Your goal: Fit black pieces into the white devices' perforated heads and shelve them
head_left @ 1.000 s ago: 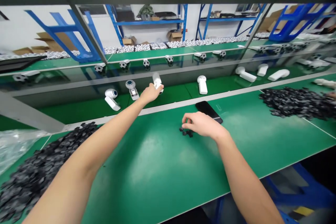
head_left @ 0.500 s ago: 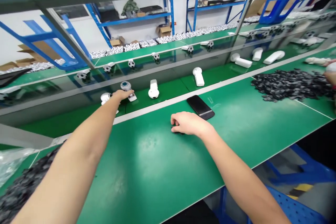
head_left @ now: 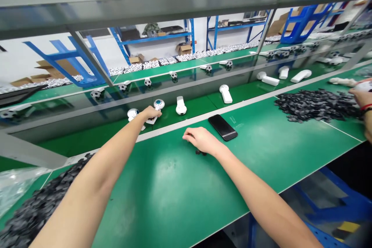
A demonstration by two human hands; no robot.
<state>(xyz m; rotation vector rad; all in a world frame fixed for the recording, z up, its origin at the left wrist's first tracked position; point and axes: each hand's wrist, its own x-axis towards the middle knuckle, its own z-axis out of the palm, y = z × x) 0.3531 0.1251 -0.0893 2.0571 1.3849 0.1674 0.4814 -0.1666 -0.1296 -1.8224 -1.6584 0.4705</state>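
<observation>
My left hand [head_left: 152, 113] reaches over the back strip and grips a white device [head_left: 159, 104], which has a round head with a blue-green ring; the fingers cover part of its handle. On the green worktop, my right hand [head_left: 200, 138] has thumb and fingers pinched together. Whether a small piece sits between those fingertips is hidden. A few small black pieces [head_left: 200, 152] lie just below the right palm. One similar white device [head_left: 133, 114] is left of my left hand, partly behind the forearm, and another [head_left: 181, 106] lies to its right.
Beside my right hand lies a black phone [head_left: 223, 127]. Heaps of black pieces lie at right [head_left: 316, 104] and at left [head_left: 43, 201]. More white devices [head_left: 226, 93] rest along the lower green strip. At the right edge, another person's hand [head_left: 362, 97] holds a white item.
My right hand has lifted off the small black pieces and shifted left, uncovering them. The device in my left hand has turned and moved slightly right. The camera view has tilted up.
</observation>
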